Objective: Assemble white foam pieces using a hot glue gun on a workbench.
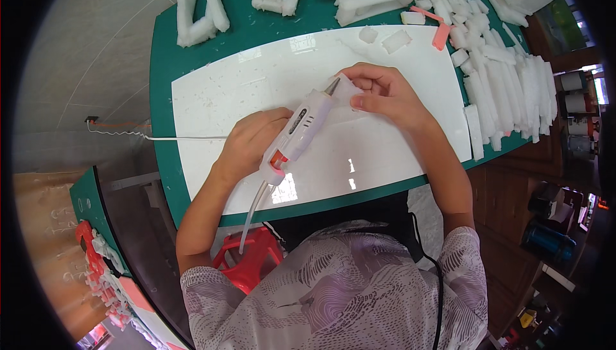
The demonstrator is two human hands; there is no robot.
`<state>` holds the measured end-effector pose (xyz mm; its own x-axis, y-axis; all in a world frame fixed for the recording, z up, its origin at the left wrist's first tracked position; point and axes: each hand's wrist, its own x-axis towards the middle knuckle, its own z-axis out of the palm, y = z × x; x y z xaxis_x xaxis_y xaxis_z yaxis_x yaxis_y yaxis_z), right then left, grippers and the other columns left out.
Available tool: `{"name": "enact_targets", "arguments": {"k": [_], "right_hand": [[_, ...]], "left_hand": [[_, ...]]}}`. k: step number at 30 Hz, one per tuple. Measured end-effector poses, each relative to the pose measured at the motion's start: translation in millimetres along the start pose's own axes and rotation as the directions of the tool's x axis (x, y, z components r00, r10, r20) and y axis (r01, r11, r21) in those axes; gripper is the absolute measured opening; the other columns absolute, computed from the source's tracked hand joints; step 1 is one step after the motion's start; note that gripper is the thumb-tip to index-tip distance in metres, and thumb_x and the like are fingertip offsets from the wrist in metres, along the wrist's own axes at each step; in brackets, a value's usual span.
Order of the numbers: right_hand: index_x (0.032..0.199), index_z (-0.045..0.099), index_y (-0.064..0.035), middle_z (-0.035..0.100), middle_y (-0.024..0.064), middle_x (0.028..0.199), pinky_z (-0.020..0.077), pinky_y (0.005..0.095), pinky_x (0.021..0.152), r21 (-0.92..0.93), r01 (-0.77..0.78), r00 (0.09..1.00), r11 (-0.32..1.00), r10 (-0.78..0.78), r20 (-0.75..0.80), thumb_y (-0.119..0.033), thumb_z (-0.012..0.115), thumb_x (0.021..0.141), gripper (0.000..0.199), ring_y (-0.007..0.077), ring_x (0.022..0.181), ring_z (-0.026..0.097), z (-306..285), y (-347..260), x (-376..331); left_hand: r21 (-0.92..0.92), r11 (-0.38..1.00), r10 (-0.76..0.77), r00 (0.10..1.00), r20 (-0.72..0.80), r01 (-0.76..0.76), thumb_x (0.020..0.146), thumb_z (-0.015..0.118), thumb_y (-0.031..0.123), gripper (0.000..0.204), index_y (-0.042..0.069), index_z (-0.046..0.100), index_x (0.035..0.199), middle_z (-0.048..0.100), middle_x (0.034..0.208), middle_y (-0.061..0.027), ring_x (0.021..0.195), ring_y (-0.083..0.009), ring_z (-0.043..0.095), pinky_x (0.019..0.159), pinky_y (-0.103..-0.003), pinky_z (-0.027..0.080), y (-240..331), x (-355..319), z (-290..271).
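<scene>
My left hand [255, 138] is closed around a white hot glue gun [300, 128] with an orange-red trigger. A long translucent glue stick [253, 212] sticks out of its back end, and its metal nozzle points up and to the right. My right hand [388, 96] pinches a small piece of white foam [344, 93] between thumb and fingers. The nozzle tip is at this piece; whether they touch I cannot tell. Both hands are above a glossy white board [212, 112] on the table.
Hollow white foam frames [186, 16] stand along the far edge of the green table [163, 61]. Loose foam strips [494, 87] are heaped at the right, beside a pink strip [441, 35]. A white cord [186, 138] runs off left. A red stool [247, 260] stands below the table.
</scene>
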<state>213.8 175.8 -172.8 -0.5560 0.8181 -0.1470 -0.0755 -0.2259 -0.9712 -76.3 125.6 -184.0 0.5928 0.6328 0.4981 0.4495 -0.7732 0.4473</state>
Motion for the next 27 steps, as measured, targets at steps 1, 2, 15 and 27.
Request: {"name": "enact_targets", "arguments": {"k": [1,2,15,27], "right_hand": [[0.127,0.057,0.0049,0.063,0.0095,0.119,0.052,0.0231,0.084,0.002,0.002,1.0,1.0,-0.002,0.003,0.002,0.065,0.081,0.046,0.0116,0.105,0.062,0.6,-0.3,0.2],[0.127,0.057,0.0048,0.063,0.0097,0.12,0.0522,0.0233,0.084,0.008,0.0,1.0,1.0,0.0,-0.001,0.003,0.064,0.081,0.047,0.0116,0.105,0.062,1.4,-1.3,-0.5],[0.129,0.056,0.005,0.063,0.0111,0.123,0.0537,0.025,0.082,0.014,-0.015,1.0,1.0,0.015,0.001,0.002,0.062,0.081,0.049,0.0127,0.104,0.064,-1.8,1.7,0.2],[0.129,0.056,0.0066,0.06,0.0135,0.126,0.056,0.0294,0.08,0.123,0.013,0.998,0.992,-0.02,0.055,-0.002,0.065,0.081,0.05,0.0164,0.109,0.061,-6.3,11.0,1.9]], "left_hand": [[0.003,1.0,-0.001,1.0,0.001,0.001,0.065,0.075,0.005,0.038,-0.003,0.065,0.101,0.067,0.11,-0.0195,0.094,-0.034,0.068,0.082,-0.039,0.056,-0.8,-0.6,-0.1],[0.003,1.0,0.008,1.0,-0.001,-0.008,0.065,0.074,0.005,0.038,-0.003,0.065,0.102,0.067,0.11,-0.0196,0.094,-0.0341,0.068,0.082,-0.039,0.056,-2.0,-1.2,0.8],[0.042,0.999,-0.02,0.999,0.043,0.018,0.067,0.073,0.004,0.038,-0.005,0.064,0.103,0.067,0.111,-0.0202,0.096,-0.0344,0.068,0.083,-0.04,0.056,-0.6,-2.1,1.1],[-0.014,1.0,-0.01,1.0,0.013,0.011,0.067,0.075,0.006,0.037,-0.002,0.065,0.102,0.068,0.11,-0.0193,0.096,-0.0338,0.069,0.084,-0.039,0.057,1.2,-0.7,2.1]]}}
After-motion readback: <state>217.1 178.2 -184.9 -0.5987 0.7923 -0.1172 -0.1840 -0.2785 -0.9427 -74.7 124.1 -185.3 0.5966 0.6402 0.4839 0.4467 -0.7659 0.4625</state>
